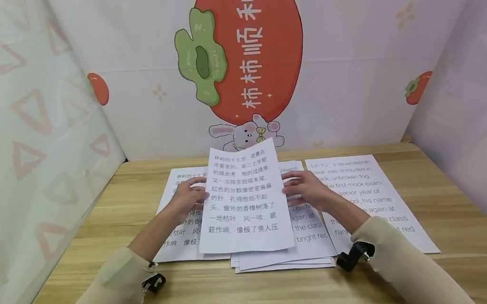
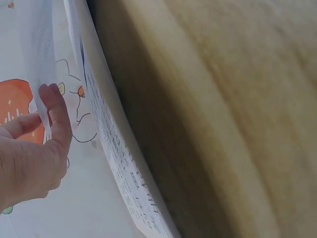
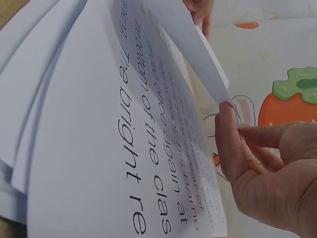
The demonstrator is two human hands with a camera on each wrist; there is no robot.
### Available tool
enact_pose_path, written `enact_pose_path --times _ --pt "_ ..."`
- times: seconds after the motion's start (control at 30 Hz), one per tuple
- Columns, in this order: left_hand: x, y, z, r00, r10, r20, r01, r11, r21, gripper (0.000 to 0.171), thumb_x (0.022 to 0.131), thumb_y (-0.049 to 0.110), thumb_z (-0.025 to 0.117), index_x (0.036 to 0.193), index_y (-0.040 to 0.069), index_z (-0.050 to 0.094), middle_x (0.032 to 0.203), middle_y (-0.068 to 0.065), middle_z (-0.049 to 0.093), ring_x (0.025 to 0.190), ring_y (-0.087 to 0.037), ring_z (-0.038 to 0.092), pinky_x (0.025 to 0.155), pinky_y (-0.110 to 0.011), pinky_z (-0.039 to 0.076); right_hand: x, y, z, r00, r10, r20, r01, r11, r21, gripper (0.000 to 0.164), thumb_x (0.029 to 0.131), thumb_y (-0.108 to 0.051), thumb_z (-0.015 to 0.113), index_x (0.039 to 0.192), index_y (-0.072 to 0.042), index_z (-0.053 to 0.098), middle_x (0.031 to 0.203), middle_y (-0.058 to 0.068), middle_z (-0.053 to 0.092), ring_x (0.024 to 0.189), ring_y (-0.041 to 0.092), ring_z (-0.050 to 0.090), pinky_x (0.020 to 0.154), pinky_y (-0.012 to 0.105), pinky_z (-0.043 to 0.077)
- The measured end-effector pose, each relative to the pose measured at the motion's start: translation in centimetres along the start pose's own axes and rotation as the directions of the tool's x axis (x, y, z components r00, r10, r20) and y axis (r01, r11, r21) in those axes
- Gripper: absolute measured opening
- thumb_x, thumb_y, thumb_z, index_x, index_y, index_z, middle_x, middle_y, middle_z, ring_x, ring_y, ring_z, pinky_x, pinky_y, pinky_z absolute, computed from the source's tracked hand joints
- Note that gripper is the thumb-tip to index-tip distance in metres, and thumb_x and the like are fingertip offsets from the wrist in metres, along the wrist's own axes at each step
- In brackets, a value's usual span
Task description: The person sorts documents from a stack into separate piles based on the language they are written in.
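Observation:
A sheet of paper [image 1: 243,199] printed with Chinese text is held up over the middle of the table, its upper edge bowed. My left hand [image 1: 188,196] pinches its left edge between thumb and fingers. On the opposite edge, my right hand [image 1: 308,190] grips the sheet the same way. In the right wrist view the raised sheet [image 3: 193,44] slants up from the right hand's [image 3: 267,168] fingertips. Beneath it lies a stack of English-text sheets [image 1: 313,246], partly covered, with edges fanned out at the front.
Left of the stack lies another Chinese-text sheet [image 1: 178,250], half hidden by the raised one. An English-text sheet [image 1: 404,225] lies on the right, under my right forearm. The wooden table [image 1: 195,299] ends at a printed cloth backdrop [image 1: 348,67]; cloth also hangs on both sides.

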State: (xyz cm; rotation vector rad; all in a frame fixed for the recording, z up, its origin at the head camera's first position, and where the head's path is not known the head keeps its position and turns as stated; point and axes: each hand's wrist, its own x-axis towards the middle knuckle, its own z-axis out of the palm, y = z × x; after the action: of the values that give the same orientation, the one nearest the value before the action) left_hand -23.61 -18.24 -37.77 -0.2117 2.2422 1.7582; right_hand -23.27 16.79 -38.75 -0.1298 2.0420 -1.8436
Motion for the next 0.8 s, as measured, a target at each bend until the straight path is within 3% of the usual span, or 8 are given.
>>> enact_pose_path --times 0.53,0.8 --pt "0.1 -0.7 -1.8 0.993 -0.022 -0.116 0.02 1.0 -0.014 0.048 0.1 0.001 0.061 0.147 0.002 0.052 0.126 -0.02 0.066 0.081 -0.014 0.071 0.069 -0.024 0.062 1.0 -0.3 2.2 0.999 0.026 -0.021 -0.025 0.999 0.042 0.05 0.099 0.004 0.061 0.147 0.004 0.047 0.108 0.012 0.069 0.09 0.019 0.073 0.079 0.037 0.066" --pt "-0.1 -0.5 -2.9 0.989 -0.014 -0.147 0.017 1.0 0.017 0.047 0.101 0.002 0.059 0.148 0.003 0.052 0.125 -0.017 0.066 0.085 -0.014 0.069 0.073 -0.026 0.062 1.3 -0.8 3.3 1.0 0.027 -0.001 -0.027 0.996 0.082 0.055 0.099 0.004 0.06 0.152 0.002 0.045 0.126 0.023 0.064 0.099 0.022 0.072 0.089 0.043 0.063"
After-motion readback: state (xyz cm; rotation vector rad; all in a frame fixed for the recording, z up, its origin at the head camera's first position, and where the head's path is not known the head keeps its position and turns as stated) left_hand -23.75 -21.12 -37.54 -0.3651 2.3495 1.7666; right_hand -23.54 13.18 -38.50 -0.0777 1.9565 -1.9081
